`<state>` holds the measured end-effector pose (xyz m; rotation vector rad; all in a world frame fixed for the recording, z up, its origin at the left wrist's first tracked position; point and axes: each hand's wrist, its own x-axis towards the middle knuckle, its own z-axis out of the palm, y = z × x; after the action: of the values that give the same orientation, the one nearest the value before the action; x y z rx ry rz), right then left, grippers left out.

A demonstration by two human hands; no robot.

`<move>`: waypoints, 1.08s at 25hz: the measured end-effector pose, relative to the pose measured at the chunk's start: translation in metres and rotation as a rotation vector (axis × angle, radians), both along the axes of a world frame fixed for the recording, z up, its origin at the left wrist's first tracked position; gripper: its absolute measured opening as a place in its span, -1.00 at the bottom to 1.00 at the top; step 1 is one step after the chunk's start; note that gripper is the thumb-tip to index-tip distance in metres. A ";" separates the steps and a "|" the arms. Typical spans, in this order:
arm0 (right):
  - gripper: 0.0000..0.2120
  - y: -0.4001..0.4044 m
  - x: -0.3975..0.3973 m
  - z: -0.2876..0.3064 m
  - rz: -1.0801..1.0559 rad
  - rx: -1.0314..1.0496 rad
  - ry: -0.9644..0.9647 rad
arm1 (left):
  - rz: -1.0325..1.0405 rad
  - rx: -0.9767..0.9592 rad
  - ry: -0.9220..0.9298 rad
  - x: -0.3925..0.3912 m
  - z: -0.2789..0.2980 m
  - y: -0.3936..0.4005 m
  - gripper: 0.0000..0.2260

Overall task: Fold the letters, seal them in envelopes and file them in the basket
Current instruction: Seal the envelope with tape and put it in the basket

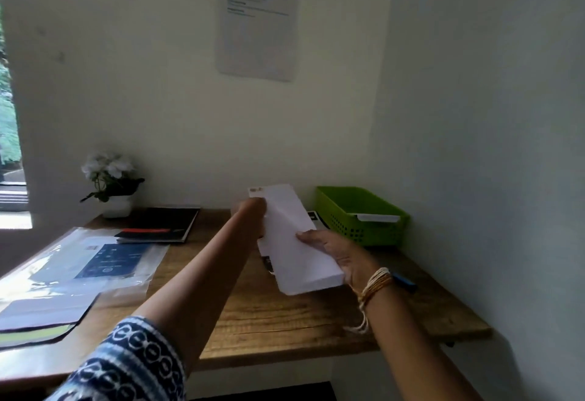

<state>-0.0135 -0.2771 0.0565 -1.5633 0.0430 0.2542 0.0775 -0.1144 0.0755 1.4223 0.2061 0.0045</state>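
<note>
Both hands hold the white envelope [292, 242] above the surface [285, 321], left hand [253, 214] pinching its far end, right hand [332, 255] gripping its near end, long axis running away from the person, green basket [361, 214] just right, nearer right hand.

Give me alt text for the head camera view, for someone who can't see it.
Two bare hands, left hand and right hand, hold a long white paper envelope above a wooden desk, beside a green perforated plastic basket against the wall. A potted white flower, a black notebook and plastic-sleeved papers lie to the left.
</note>
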 end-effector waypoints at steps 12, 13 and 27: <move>-0.68 -0.104 0.036 0.080 -0.338 -0.320 -0.044 | -0.522 -0.027 0.171 -0.017 0.027 -0.097 -0.82; -0.78 -0.114 0.043 0.085 -0.347 -0.283 -0.031 | -0.514 0.008 0.150 -0.011 0.028 -0.106 -0.84; -0.94 -0.152 0.104 0.071 -0.460 -0.635 -0.157 | -0.441 0.260 -0.057 0.022 0.014 -0.155 -0.90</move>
<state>0.0905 -0.4293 0.1272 -2.1412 0.3858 -0.2755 0.0997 -0.2697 0.0893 1.6994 -0.1640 -0.2993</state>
